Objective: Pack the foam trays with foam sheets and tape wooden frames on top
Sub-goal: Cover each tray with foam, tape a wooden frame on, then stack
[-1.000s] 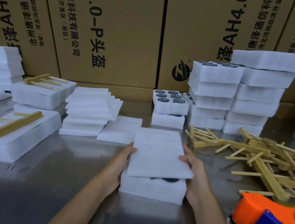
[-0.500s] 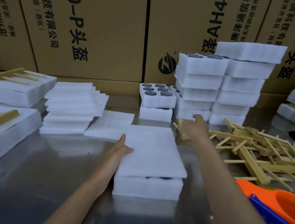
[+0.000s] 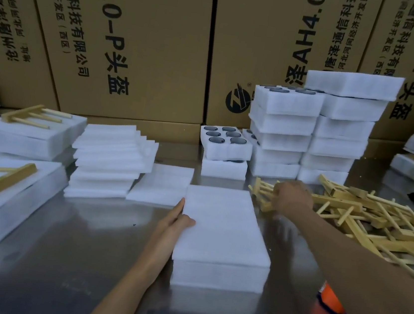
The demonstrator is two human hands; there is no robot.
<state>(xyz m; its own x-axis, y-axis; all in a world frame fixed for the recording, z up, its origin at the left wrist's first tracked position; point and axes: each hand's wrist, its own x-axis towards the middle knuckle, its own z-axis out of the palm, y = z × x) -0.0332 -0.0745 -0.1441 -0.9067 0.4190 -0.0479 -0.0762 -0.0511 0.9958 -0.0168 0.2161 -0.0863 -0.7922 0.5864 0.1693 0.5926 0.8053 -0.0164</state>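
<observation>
The right hand (image 3: 292,197) has left the foam tray (image 3: 217,273) and now closes on a wooden frame (image 3: 261,192) just right of it (grip blurred, fingers curled); the left hand (image 3: 175,222), fingers straight, steadies the foam sheet (image 3: 221,223) covering it.

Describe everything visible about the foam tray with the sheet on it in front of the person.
The foam tray is a white, rectangular block of soft-looking foam standing flat on the metal table, near the front edge at centre. A thin white foam sheet lies over its whole top, hiding any pockets. The left hand rests against its left side, thumb on the sheet. The right hand is away at the wooden frames. No frame or tape is on it.
</observation>
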